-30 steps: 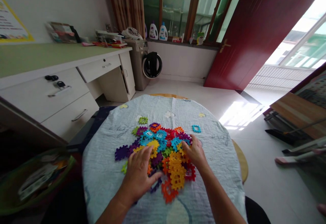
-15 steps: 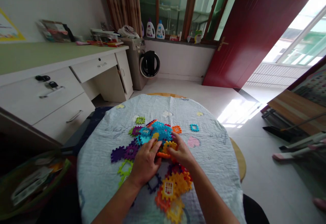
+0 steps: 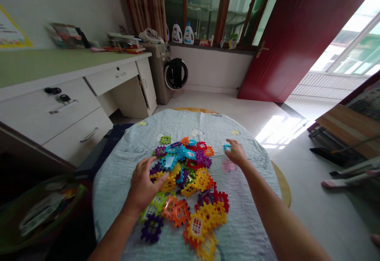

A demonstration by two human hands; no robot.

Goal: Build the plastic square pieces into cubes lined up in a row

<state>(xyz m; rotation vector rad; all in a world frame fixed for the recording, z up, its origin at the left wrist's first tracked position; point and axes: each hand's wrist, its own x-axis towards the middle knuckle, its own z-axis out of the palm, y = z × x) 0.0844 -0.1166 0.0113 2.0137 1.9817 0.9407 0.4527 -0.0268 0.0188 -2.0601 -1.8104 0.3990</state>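
Observation:
A heap of colourful plastic interlocking tiles with toothed edges lies on the table, with blue tiles (image 3: 175, 154) towards the back and yellow ones (image 3: 202, 178) nearer. My left hand (image 3: 144, 184) rests at the heap's left side, thumb and fingers apart, beside a yellow tile (image 3: 169, 183). It holds nothing that I can make out. To the right of the heap, my right hand (image 3: 236, 153) reaches over a lone blue square frame tile (image 3: 226, 147) and partly covers it. Its fingers are stretched out at the tile; whether they grip it does not show.
A pale patterned cloth (image 3: 118, 197) covers the round table. Orange tiles (image 3: 180, 212), a dark purple tile (image 3: 152, 227) and more yellow tiles (image 3: 196, 226) lie near me. One green tile (image 3: 165, 139) sits behind the heap. A basket (image 3: 44, 209) stands at the lower left.
My right hand has left the heap and moved right to the lone blue tile. My left hand has drawn back leftwards. Tiles are more spread out, with orange and purple ones now nearer me.

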